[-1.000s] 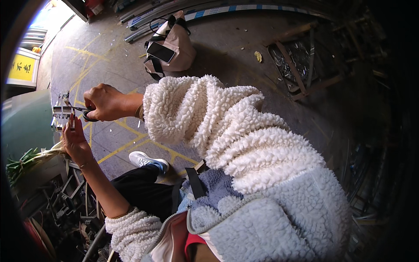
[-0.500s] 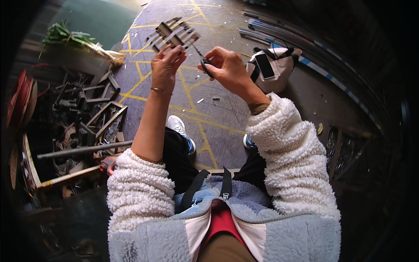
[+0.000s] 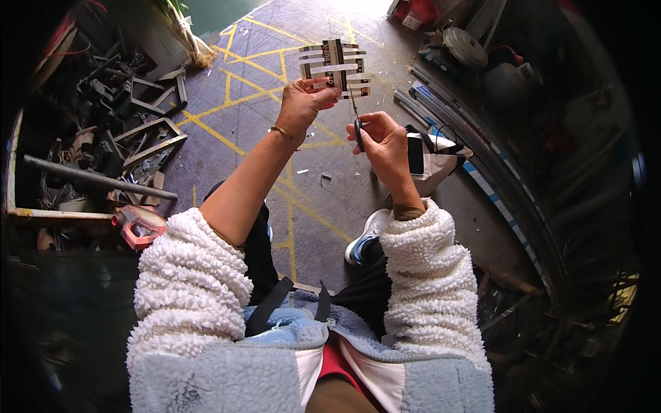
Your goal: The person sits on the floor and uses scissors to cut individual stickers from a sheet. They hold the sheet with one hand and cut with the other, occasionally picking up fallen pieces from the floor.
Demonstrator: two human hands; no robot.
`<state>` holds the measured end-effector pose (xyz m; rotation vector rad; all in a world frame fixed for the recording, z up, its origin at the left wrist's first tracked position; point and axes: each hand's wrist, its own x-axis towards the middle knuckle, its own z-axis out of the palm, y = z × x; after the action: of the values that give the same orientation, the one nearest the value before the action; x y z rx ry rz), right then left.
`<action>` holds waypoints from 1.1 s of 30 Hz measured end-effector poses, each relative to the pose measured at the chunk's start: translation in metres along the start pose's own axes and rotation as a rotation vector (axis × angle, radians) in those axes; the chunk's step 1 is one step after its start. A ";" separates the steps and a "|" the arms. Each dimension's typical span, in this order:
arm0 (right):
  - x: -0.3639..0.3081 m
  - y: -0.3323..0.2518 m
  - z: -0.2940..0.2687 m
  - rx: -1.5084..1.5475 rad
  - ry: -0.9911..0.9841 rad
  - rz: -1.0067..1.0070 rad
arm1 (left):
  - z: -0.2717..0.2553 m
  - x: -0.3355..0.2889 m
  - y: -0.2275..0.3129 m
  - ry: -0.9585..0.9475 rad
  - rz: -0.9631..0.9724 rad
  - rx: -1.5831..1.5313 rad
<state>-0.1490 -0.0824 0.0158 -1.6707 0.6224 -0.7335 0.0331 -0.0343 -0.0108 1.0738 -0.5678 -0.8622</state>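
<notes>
Scissors gripped in right hand, blades at woven strips; left hand, I see remotely, pinches their lower edge.

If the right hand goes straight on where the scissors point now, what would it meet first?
Probably the woven strips in the left hand; the scissors overlap them in view, though depth is unclear.

Text: none legible | woven strips: printed, lettering too small to read
</notes>
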 end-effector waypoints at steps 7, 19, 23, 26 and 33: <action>0.000 0.001 0.001 -0.003 0.012 0.004 | 0.000 0.001 -0.001 -0.061 -0.049 -0.013; -0.001 0.001 0.003 0.016 0.035 -0.022 | 0.000 -0.003 0.003 -0.147 -0.188 -0.217; -0.002 0.002 0.001 -0.008 0.016 -0.018 | 0.001 -0.004 0.003 -0.165 -0.188 -0.224; -0.002 0.002 0.001 -0.018 0.005 -0.012 | 0.001 -0.004 0.003 -0.173 -0.214 -0.250; -0.001 0.001 0.003 0.040 0.011 0.003 | -0.001 -0.003 0.001 -0.199 -0.197 -0.266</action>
<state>-0.1476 -0.0798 0.0138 -1.6302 0.6138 -0.7489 0.0323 -0.0315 -0.0101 0.8150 -0.5003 -1.1913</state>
